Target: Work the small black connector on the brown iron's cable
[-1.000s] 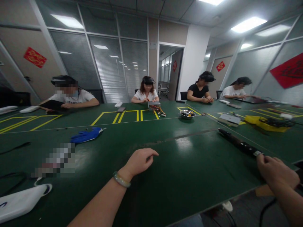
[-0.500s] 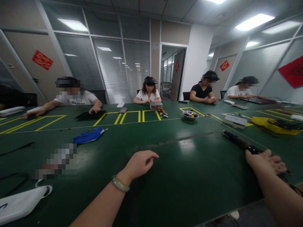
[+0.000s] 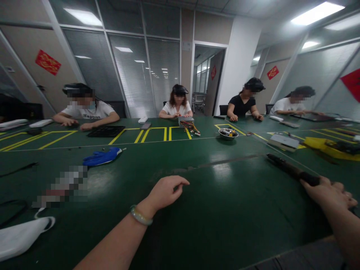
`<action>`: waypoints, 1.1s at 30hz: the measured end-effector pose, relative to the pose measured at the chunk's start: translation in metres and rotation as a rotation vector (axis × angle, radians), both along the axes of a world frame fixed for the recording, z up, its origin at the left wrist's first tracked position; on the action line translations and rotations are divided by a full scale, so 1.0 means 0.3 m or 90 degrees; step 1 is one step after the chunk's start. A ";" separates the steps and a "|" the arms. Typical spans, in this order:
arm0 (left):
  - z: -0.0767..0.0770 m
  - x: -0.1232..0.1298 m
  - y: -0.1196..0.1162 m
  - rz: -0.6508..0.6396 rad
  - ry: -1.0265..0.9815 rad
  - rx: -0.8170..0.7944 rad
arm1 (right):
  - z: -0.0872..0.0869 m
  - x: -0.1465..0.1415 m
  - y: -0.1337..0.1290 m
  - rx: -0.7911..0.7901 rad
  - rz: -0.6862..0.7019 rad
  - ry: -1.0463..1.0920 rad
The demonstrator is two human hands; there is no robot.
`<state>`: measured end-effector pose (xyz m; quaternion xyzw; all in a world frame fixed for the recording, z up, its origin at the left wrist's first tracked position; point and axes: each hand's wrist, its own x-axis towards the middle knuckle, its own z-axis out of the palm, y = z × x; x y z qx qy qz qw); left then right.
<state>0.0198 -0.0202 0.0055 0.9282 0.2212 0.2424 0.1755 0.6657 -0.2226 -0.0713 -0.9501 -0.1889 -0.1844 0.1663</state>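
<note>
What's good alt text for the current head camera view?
A person's right hand holds a long dark object at a green table; the left hand is empty, a bangle on its wrist. A blue glove lies farther left, and four people sit across.

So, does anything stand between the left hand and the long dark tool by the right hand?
Nothing visible does: only green tabletop shows between the left hand and the long dark tool, with the right hand at its near end.
</note>
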 end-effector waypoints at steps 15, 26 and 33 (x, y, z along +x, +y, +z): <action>0.018 0.027 -0.016 0.094 -0.095 0.100 | 0.171 -1.059 0.554 -0.114 0.538 0.016; -0.047 -0.043 0.064 0.268 -0.060 0.054 | 0.138 -1.738 0.570 -0.046 1.017 -0.094; -0.044 -0.043 0.077 0.251 -0.007 0.060 | 0.246 -1.587 0.513 -0.044 0.954 0.029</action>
